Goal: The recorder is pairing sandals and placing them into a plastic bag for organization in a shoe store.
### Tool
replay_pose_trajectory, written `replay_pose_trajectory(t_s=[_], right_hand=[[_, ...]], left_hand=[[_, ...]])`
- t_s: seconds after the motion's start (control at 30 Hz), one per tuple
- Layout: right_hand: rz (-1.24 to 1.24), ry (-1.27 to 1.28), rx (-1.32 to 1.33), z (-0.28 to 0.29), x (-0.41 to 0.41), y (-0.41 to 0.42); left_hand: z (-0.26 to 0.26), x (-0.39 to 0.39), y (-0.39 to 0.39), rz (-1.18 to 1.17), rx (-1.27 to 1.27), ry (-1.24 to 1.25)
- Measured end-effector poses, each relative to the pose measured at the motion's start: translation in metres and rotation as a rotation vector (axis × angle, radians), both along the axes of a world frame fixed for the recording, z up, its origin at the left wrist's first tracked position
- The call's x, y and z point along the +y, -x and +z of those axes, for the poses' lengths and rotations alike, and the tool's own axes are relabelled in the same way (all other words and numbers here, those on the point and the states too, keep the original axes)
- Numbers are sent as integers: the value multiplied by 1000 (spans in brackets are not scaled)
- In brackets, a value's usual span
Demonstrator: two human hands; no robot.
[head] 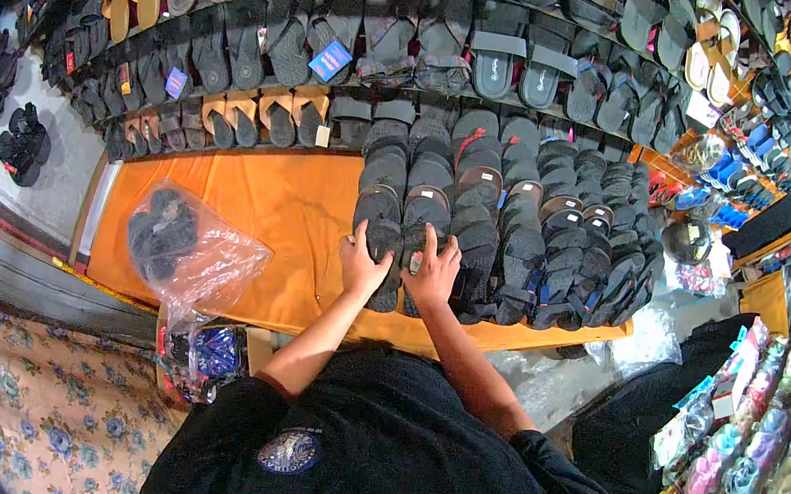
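My left hand [366,265] spans a black slipper [383,237] at the front of the leftmost row, fingers on one side and thumb on the other. Right beside it, my right hand [432,270] grips the matching black slipper [414,237] at the front of the second row. A small pale label shows between its thumb and forefinger. Both slippers rest among overlapping rows of dark footwear on a table with an orange cloth [308,236]. My palms hide parts of the soles.
A clear plastic bag [216,262] with dark slippers [161,233] inside lies on the cloth to the left. Tiered shelves of sandals [496,63] rise behind the table. More black sandal rows [572,254] stand at right. Wrapped colourful footwear [750,439] hangs at far right.
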State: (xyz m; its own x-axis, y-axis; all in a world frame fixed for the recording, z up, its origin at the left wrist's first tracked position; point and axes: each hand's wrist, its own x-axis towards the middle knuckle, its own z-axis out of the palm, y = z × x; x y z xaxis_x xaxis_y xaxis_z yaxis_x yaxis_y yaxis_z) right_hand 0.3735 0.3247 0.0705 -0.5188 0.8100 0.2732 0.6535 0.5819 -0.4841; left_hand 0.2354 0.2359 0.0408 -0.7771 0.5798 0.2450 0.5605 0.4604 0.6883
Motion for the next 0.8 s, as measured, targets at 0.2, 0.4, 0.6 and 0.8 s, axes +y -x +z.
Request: replay_pose_trajectory(t_s=[0.2, 0.4, 0.6, 0.8], right_hand=[[45, -52, 40, -2, 5, -8], [78, -57, 82, 1, -1, -8], [120, -37, 170, 5, 2, -9], [125, -46, 157, 6, -1, -11]], left_hand=[[-10, 6, 9, 77, -124, -211], [-29, 10, 32, -114, -591, -311], [-55, 15, 24, -18, -380, -192], [-46, -3, 30, -87, -367, -69]])
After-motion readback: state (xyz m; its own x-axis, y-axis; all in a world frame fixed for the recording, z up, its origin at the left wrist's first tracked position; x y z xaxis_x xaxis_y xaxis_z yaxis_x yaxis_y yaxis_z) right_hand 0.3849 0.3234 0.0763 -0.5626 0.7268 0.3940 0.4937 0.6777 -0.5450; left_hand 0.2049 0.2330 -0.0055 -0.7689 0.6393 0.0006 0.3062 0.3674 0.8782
